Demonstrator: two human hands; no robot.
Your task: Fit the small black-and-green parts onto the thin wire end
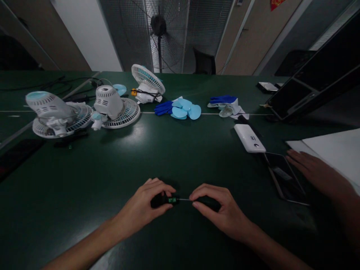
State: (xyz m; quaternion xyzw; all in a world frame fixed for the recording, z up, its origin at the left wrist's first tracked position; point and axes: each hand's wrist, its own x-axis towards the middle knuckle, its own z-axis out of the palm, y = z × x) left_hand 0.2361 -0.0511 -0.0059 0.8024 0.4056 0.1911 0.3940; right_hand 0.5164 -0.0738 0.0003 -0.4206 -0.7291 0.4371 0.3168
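My right hand (218, 206) is closed around the black handle of a screwdriver (209, 203) low over the green table. Its thin metal shaft points left, toward my left hand (153, 197). There, thumb and fingers pinch a small dark piece with a green patch (172, 200) at its right end. The shaft's left end meets this piece; whether it goes inside I cannot tell. Part of the dark piece is hidden behind my left fingers.
Small white fans (108, 105) lie at the back left. A blue fan blade (186, 109) and work gloves (225, 103) lie at the back. At right are a white power bank (249, 138), a phone (285, 176) and another person's hand (312, 168) by white paper (334, 150).
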